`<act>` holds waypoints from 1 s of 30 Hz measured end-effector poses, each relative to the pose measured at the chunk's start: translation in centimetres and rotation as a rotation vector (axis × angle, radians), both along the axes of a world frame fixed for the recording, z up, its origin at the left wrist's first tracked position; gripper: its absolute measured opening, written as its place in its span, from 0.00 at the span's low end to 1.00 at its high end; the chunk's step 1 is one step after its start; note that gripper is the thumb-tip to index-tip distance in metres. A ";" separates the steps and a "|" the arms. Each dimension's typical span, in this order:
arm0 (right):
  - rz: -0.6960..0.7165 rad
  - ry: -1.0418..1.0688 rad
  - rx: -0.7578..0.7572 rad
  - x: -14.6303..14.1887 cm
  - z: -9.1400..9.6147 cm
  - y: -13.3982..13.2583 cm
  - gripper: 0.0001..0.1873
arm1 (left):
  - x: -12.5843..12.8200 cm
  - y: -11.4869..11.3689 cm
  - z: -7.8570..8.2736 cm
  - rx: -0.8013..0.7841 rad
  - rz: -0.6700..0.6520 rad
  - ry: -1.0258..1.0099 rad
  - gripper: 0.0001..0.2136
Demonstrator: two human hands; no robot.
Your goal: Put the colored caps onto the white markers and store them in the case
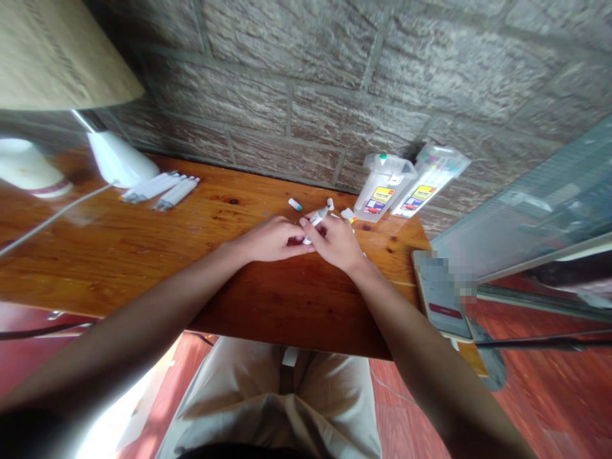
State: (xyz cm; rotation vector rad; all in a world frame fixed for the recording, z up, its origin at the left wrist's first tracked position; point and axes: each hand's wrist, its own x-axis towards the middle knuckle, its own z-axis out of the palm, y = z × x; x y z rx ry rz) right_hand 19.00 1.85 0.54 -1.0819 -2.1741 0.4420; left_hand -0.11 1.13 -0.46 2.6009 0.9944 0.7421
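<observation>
A white marker (317, 217) is held tilted between my two hands over the wooden table, its grey end pointing up and away from me. My right hand (340, 243) is closed on it, with the thumb along its side. My left hand (275, 239) is closed around the lower end, its fingertips partly hidden. Just beyond lie a white cap with a teal end (295, 204) and a small white cap (330, 204). More small white and orange pieces (349, 215) lie beside my right hand, which partly covers them.
Several grey-white markers (165, 189) lie by the lamp base (119, 159) at left, near a white cup (31, 167). Two clear plastic marker cases (382, 188) stand against the brick wall. A tablet (442, 299) rests at the table's right edge. A cable (57, 217) crosses the left side.
</observation>
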 end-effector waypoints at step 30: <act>0.028 0.014 -0.005 0.0 -0.4 0.2 0.13 | 0.0 -0.2 0.5 -0.079 0.023 0.042 0.15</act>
